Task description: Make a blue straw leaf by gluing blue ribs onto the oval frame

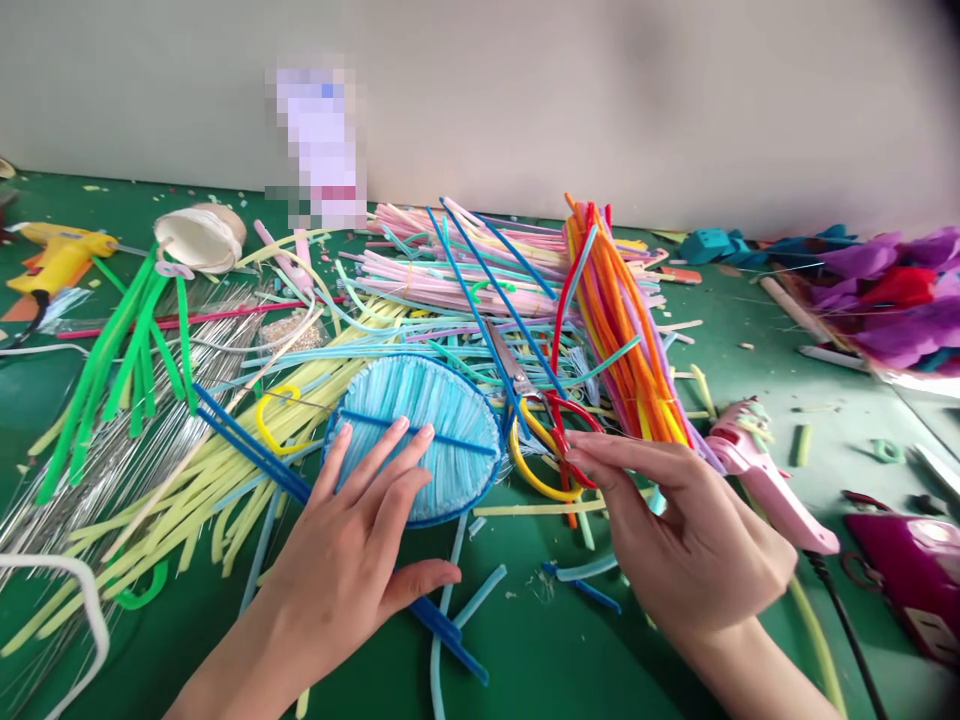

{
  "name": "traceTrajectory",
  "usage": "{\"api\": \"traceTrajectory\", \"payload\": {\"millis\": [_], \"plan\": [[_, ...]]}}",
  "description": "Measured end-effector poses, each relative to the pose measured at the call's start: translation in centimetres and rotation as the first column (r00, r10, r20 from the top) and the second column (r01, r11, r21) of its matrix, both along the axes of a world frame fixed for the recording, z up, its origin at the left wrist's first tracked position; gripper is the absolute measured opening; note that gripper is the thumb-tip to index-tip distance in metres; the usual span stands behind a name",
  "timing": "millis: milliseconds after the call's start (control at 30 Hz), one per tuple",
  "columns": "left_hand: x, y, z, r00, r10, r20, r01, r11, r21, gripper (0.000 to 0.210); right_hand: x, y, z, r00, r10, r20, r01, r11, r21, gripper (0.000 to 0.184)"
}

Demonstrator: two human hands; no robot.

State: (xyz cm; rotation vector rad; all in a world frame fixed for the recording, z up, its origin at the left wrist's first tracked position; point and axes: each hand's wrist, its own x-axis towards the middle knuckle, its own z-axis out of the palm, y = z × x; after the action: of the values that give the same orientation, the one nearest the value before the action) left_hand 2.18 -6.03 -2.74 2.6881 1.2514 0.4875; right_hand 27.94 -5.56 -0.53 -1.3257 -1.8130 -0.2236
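We press our left hand (352, 540) flat, fingers spread, on the blue woven disc (416, 440). Our right hand (675, 530), fingers open, touches the red-and-yellow scissors (551, 440) lying just right of the disc.

Bright even daylight falling across the frame, soft shadows, corners darkening, edges bending and blurring, pixelated patch sitting upper left

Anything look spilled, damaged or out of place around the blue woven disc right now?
Nothing damaged. Cut scraps litter the green table, and the scissors lie half buried under loose strips. The left hand rests flat on the blue disc.
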Motion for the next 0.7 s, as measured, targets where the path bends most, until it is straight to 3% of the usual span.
{"api": "traceTrajectory", "payload": {"millis": [267,533,700], "plan": [[0.1,0.0,0.0,1.0,-0.001,-0.013,0.001,1.0,0.005,0.045,0.1,1.2,-0.6,0.999,-0.02,0.041,0.02,1.0,0.002,0.041],[0.1,0.0,-0.1,1.0,-0.002,-0.02,0.002,1.0,0.009,0.04,-0.6,1.1,-1.5,0.986,0.129,0.102,-0.105,0.972,-0.212,0.016],[0.0,-0.1,-0.1,1.0,-0.002,-0.023,0.003,1.0,0.012,0.039,-1.3,1.1,-2.4,0.983,0.172,0.061,-0.146,0.943,-0.299,0.014]]}}
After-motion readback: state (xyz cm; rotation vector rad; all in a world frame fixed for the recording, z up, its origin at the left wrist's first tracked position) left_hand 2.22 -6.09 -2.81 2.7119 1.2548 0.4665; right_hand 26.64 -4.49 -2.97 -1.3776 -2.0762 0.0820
